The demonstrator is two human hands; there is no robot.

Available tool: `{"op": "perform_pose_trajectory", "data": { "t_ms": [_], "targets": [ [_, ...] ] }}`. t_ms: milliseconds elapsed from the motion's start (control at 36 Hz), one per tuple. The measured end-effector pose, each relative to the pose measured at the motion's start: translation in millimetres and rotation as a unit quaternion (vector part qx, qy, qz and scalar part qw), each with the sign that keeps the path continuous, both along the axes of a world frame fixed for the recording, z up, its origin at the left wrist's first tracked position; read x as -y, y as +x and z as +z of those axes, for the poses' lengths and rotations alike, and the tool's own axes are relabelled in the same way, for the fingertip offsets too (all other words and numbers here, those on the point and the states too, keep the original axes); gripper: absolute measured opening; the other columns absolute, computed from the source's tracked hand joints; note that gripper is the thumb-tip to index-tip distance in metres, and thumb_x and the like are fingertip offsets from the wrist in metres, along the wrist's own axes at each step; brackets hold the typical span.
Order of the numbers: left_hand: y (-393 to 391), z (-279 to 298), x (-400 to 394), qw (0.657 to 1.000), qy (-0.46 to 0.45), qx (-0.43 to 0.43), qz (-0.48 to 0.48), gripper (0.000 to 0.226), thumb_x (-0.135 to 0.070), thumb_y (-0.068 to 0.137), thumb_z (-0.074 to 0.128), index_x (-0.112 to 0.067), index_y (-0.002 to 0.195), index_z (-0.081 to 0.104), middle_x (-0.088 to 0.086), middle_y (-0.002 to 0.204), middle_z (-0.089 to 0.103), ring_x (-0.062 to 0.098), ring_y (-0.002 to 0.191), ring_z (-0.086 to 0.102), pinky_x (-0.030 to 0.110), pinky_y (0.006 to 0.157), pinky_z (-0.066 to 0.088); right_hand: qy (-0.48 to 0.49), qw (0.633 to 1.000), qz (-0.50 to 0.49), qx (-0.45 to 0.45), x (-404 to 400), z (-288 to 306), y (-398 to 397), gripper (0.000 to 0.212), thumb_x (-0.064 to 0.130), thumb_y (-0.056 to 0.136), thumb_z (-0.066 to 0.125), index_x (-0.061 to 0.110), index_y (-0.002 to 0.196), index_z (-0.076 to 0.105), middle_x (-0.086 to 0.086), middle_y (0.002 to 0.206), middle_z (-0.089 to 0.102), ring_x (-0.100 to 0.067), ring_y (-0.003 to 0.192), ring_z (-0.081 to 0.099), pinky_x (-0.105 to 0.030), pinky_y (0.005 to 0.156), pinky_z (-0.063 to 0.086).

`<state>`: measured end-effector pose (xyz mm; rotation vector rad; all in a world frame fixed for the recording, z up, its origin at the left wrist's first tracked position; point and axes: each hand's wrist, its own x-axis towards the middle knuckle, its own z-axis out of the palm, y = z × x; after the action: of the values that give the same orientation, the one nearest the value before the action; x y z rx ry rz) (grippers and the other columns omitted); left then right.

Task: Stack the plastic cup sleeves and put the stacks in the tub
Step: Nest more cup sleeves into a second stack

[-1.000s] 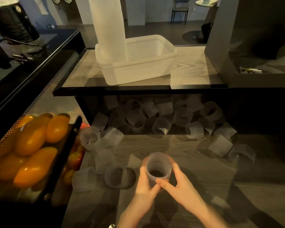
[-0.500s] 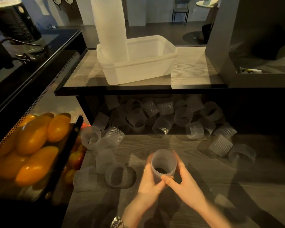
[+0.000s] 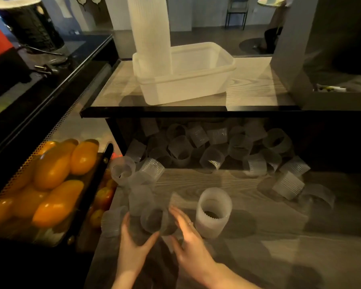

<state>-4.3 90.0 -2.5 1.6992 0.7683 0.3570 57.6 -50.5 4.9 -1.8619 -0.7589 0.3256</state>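
Note:
A short stack of translucent ribbed cup sleeves [image 3: 213, 212] stands upright on the lower wooden counter [image 3: 258, 236], free of both hands. To its left, my left hand [image 3: 133, 240] and my right hand [image 3: 188, 236] close around a single loose sleeve [image 3: 153, 220] lying near the counter's left edge. Many more loose sleeves [image 3: 213, 147] lie scattered at the back, under the shelf. On the upper shelf sits a white plastic tub [image 3: 196, 84] with a tall stack of sleeves [image 3: 149, 32] standing in its left end.
A perforated metal basket [image 3: 88, 197] of orange fruit sits left of the counter. A dark machine stands on the black counter [image 3: 50, 65] at the far left. A grey box [image 3: 300, 80] stands on the shelf's right.
Both hands let go of the short stack, which now stands on the counter, and moved left to the single loose sleeve.

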Motion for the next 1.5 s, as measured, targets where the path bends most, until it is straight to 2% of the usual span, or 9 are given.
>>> {"op": "perform_pose_trajectory", "data": {
  "t_ms": [83,194,417,639,750,889,1083,1333,1500],
  "targets": [
    [-5,-12,-5,0.998,-0.037,-0.042,-0.025,0.101,-0.011,0.064,0.084,-0.034,0.14,0.021,-0.021,0.118,0.044,0.0,0.112,0.042,0.027,0.1,0.033,-0.103,0.989,-0.014,-0.107,-20,-23,15,0.074,0.002,0.087,0.053,0.018,0.147,0.013,0.0,0.153,0.02,-0.011,0.142,0.018,-0.03,0.118,0.017],
    [0,-27,-7,0.995,-0.057,-0.07,-0.04,0.098,0.005,0.065,0.079,-0.012,0.144,0.022,0.004,0.133,0.042,0.022,0.127,0.041,0.037,0.106,0.034,-0.166,0.971,-0.001,-0.172,-35,-42,36,0.074,0.005,0.086,0.054,0.017,0.147,0.013,-0.002,0.147,0.032,-0.018,0.139,0.027,-0.033,0.117,0.02],
    [11,-32,-9,0.992,-0.078,-0.075,-0.061,0.088,0.003,0.069,0.076,-0.013,0.142,0.029,0.012,0.137,0.046,0.027,0.128,0.043,0.049,0.107,0.036,-0.121,0.953,-0.02,-0.277,-44,-49,48,0.054,0.007,0.078,0.068,0.015,0.123,0.04,-0.003,0.125,0.053,-0.015,0.116,0.051,-0.03,0.099,0.045],
    [12,-20,-9,0.997,-0.057,0.006,-0.058,0.09,0.004,0.069,0.076,-0.026,0.137,0.026,-0.009,0.13,0.041,0.003,0.117,0.047,0.024,0.099,0.043,-0.024,0.941,-0.05,-0.333,-36,-46,44,0.033,0.001,0.081,0.066,0.021,0.095,0.043,-0.004,0.105,0.057,-0.014,0.103,0.057,-0.021,0.087,0.049],
    [14,-19,-7,0.996,-0.036,0.027,-0.077,0.079,0.007,0.07,0.074,-0.037,0.123,0.034,-0.017,0.124,0.045,-0.005,0.109,0.051,0.012,0.081,0.048,0.007,0.939,-0.097,-0.328,-34,-41,43,0.025,0.005,0.087,0.061,0.006,0.108,0.049,-0.001,0.096,0.059,-0.006,0.088,0.058,-0.01,0.074,0.048],
    [16,-21,-5,0.994,0.002,-0.002,-0.105,0.085,0.002,0.073,0.073,-0.036,0.138,0.032,-0.013,0.129,0.04,-0.017,0.103,0.046,0.001,0.076,0.043,0.017,0.946,-0.134,-0.296,-32,-28,39,0.012,0.018,0.096,0.048,0.017,0.108,0.051,-0.005,0.107,0.06,-0.019,0.104,0.058,-0.036,0.098,0.046],
    [17,-26,-1,0.992,0.032,-0.045,-0.113,0.086,0.003,0.078,0.066,-0.034,0.143,0.025,-0.002,0.125,0.037,0.011,0.112,0.052,0.027,0.097,0.045,-0.015,0.964,-0.109,-0.243,-27,-27,35,0.031,0.024,0.095,0.05,0.022,0.126,0.051,0.014,0.108,0.06,-0.001,0.104,0.056,-0.023,0.099,0.043],
    [20,-43,-5,0.984,0.072,-0.131,-0.098,0.053,-0.018,0.065,0.084,-0.018,0.106,0.051,0.002,0.107,0.054,0.015,0.097,0.054,0.026,0.082,0.043,-0.152,0.982,-0.068,-0.086,-13,-52,26,0.064,0.021,0.074,0.07,0.019,0.13,0.037,0.007,0.117,0.055,-0.007,0.112,0.051,-0.019,0.097,0.04],
    [22,-42,-7,0.984,0.031,-0.12,-0.131,0.082,-0.01,0.062,0.085,-0.01,0.131,0.041,0.005,0.127,0.048,0.019,0.122,0.045,0.032,0.102,0.039,-0.218,0.971,-0.06,-0.078,-14,-54,28,0.057,0.026,0.073,0.068,0.019,0.124,0.042,0.002,0.12,0.053,-0.014,0.115,0.047,-0.026,0.097,0.039]
  ]
}}
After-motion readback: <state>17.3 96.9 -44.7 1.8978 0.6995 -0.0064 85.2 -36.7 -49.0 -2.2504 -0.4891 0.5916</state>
